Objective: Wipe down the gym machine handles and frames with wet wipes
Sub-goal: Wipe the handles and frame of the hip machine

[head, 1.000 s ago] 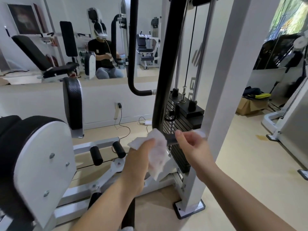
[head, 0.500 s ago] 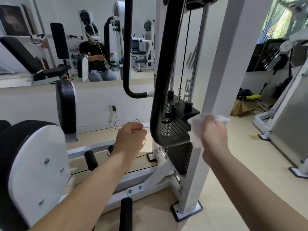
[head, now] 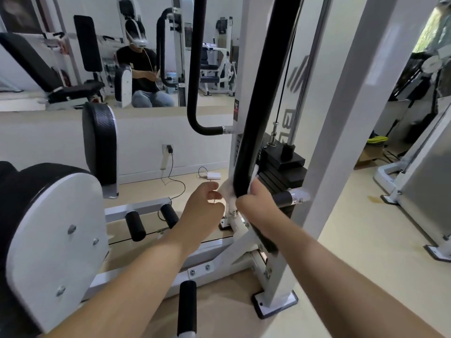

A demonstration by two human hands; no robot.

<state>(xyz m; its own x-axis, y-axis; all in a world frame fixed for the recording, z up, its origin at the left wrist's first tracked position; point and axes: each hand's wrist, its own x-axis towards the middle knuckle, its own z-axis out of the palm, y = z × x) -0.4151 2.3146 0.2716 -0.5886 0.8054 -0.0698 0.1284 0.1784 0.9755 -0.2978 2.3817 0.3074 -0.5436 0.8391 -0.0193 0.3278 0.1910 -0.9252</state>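
Note:
A white wet wipe (head: 227,194) is wrapped around the lower bend of the near black padded handle (head: 258,106) of the white weight machine. My right hand (head: 256,206) is closed over the wipe and the handle from the right. My left hand (head: 200,211) sits just left of the bar, thumb and curled fingers pinching the wipe's left edge. The white frame post (head: 341,142) stands right of the handle, and the handle's chrome end (head: 297,195) meets it.
The black weight stack (head: 280,172) with its guide rods sits behind the handle. A second black handle (head: 195,69) hangs further back. Large padded discs (head: 56,228) fill the left, a black roller (head: 186,311) stands below my arms. A charger and cable (head: 213,176) lie by the mirrored wall.
My right hand carried the wipe from the white post leftward and down onto the black handle's bend. My left hand shifted right and now touches the wipe's edge.

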